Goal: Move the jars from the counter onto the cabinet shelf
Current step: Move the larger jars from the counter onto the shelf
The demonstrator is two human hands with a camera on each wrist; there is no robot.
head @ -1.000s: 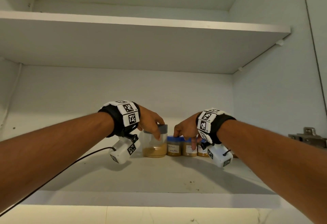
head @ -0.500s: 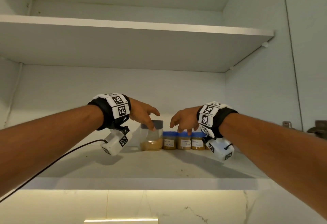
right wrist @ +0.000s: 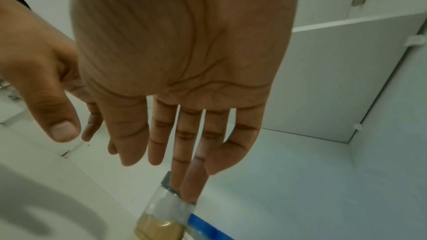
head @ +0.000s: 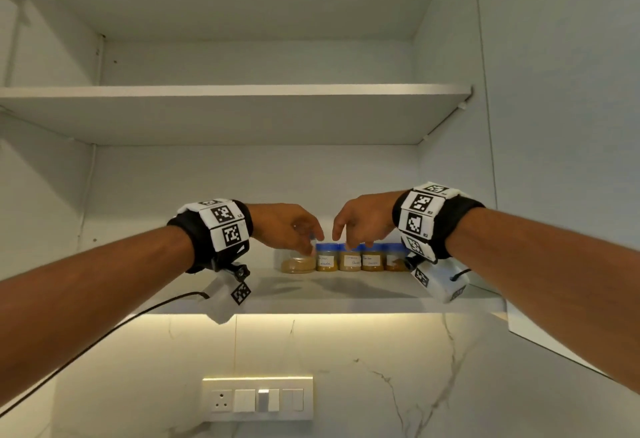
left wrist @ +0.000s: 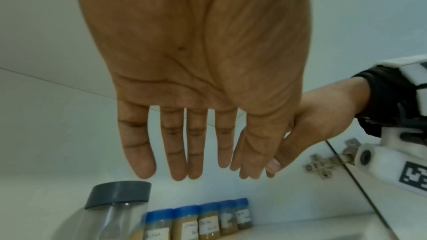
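The left hand (left wrist: 196, 72) hangs with straight, spread fingers above a grey-lidded clear jar (left wrist: 115, 213). Just right of that jar stands a row of blue-lidded jars (left wrist: 198, 220). The right hand (left wrist: 307, 130) reaches in from the right

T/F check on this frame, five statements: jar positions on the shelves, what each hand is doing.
1. The left hand grips the clear grey-lidded plastic jar. False: its fingers are straight and above the lid, holding nothing.
2. The small blue-lidded labelled jars stand in a row on the white lower cabinet shelf. True.
3. The grey-lidded jar stands at the left end of that row. True.
4. The white upper shelf holds two jars. False: no jar shows on it.
5. The right hand is open and holds nothing. True.
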